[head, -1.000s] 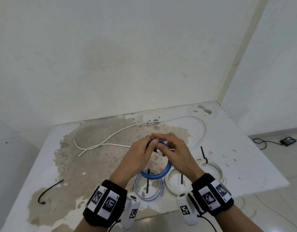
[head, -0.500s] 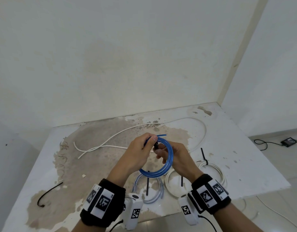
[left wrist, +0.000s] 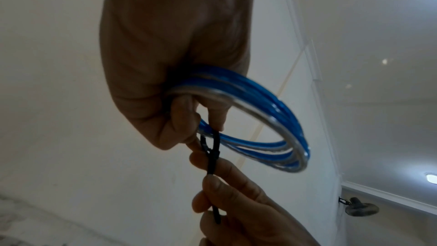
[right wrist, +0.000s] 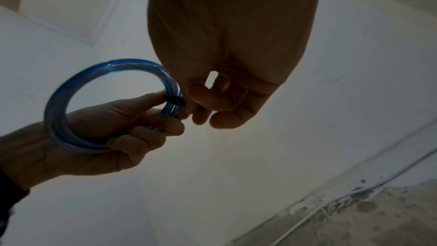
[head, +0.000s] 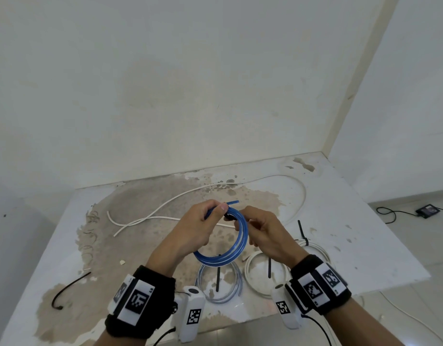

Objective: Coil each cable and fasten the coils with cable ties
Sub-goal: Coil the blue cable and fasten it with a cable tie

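A blue cable coil (head: 236, 242) is held up above the table. My left hand (head: 206, 222) grips its top, thumb and fingers curled round the strands (left wrist: 236, 85). A black cable tie (left wrist: 211, 153) loops the coil beside that grip. My right hand (head: 256, 229) pinches the tie's tail (left wrist: 216, 214) between thumb and fingertips. From the right wrist the tie's head (right wrist: 175, 100) sits on the blue coil (right wrist: 71, 89) next to the left thumb. On the table lie a pale blue coil (head: 219, 282) and a white coil (head: 262, 273), each with a black tie.
A long loose white cable (head: 190, 196) runs across the stained white table (head: 115, 245). A black hooked wire (head: 68, 289) lies near the table's left front edge. Another tied white coil (head: 312, 245) sits at the right. A black device (head: 427, 211) with a cord is on the floor.
The blue coil has swung from lying behind my hands to standing more upright, with its loop facing me. My right hand has moved off the coil's top to the tie's tail on the right.
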A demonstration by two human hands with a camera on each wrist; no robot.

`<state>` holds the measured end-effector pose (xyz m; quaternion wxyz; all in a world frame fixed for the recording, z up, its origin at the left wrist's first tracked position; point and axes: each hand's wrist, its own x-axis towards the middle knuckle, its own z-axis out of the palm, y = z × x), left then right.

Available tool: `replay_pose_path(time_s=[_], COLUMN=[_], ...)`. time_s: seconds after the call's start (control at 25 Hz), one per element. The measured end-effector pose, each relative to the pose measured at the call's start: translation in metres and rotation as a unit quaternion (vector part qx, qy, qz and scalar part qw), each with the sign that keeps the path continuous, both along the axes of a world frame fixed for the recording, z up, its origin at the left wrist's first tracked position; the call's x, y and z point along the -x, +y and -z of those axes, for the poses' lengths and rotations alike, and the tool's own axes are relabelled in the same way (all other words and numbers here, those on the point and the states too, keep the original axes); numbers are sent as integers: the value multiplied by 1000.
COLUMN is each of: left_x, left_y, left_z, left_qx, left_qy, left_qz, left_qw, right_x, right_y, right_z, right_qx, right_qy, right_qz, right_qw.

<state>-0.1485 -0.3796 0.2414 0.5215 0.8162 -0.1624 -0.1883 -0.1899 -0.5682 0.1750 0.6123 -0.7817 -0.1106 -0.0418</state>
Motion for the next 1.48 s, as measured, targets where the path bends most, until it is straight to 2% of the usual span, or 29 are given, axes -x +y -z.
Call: replay_pose_path(time_s=[0.24, 0.52, 0.64, 0.72, 0.84, 1.08, 1.28, 1.48], left_x=[-1, -5, -3, -2, -3, -5, -3, -7], left_y=[-2, -5, -4, -3, -1, -3, -6, -9], left_z=[-2, 11, 12, 9, 8, 17, 19, 19], left_qx=[6, -27, -40, -44, -66, -109, -89, -86], left_qy=[-5, -43, -84, -67, -64, -120, -154, -168], left_qz=[-18, -55, -18, 30, 56, 38, 25, 4], left_qw=[1000, 997, 996, 996, 994, 986, 984, 982], right_x=[3, 0, 1, 2, 4, 4, 4, 10], right_y=[2, 11, 13, 14, 15, 11, 5, -3], right_z=[-2, -5, -4, -4, -3, -2, -6, -9], right_qx=[-65, -128, -157, -171, -180, -189, -158, -131], right_qy=[60, 59, 56, 61, 67, 52, 41, 70], right_qz=[-75, -17, -3, -3, -6, -22, -28, -26], right_qw=[993, 990, 986, 983, 981, 980, 986, 989])
